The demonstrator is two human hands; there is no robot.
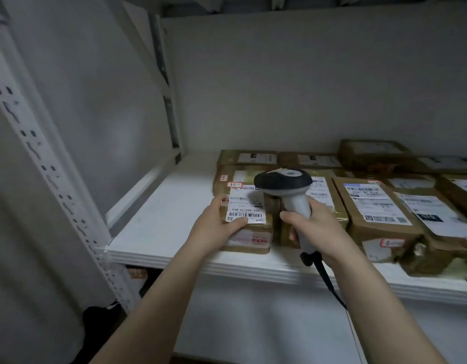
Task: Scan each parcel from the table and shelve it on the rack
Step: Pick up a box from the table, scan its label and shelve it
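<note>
A small brown parcel [250, 222] with a white barcode label lies on the white rack shelf [164, 222], near its front edge. My left hand [216, 227] grips the parcel's left side, thumb on the label. My right hand [316, 229] is closed around the handle of a grey and black barcode scanner [284, 185]. The scanner's head hovers just above and behind the parcel, and its cable hangs down below my wrist.
Several taped brown parcels [374, 206] with labels fill the shelf to the right and behind, in rows up to the back wall. A perforated white rack upright [43, 164] stands at the left. The shelf's left part is bare. A lower shelf surface [253, 324] shows below.
</note>
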